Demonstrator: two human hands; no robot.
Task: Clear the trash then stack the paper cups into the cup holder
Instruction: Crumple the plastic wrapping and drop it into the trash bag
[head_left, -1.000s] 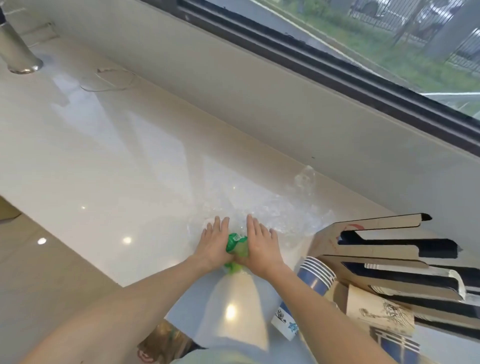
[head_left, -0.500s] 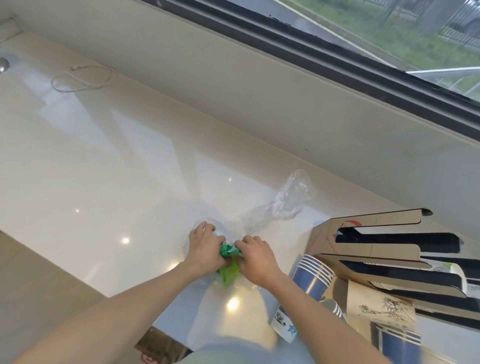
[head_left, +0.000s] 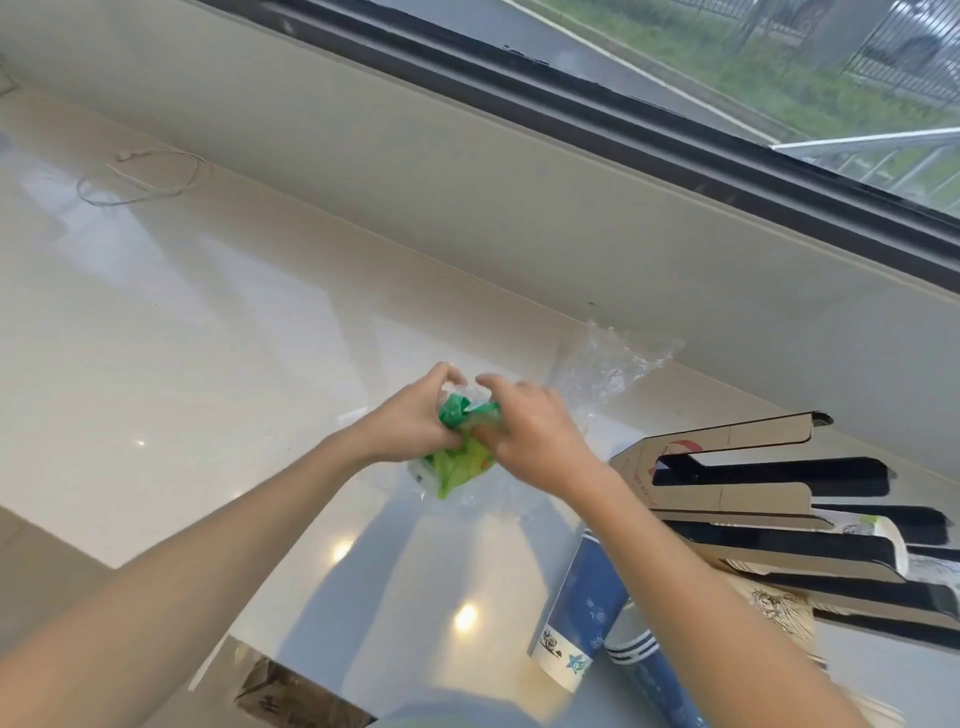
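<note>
the right hand (head_left: 524, 431) and left hand (head_left: 410, 421) cover much of the green wrapper (head_left: 457, 467). the right forearm hides part of the blue paper cups (head_left: 582, 618). the cardboard cup holder (head_left: 753, 499) runs off the right edge.

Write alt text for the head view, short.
Both hands, left hand and right hand, bunch a green wrapper and clear plastic above a glossy white counter under a window. At the right, blue paper cups lie beside a cardboard cup holder; a thin white cable lies far left.
</note>
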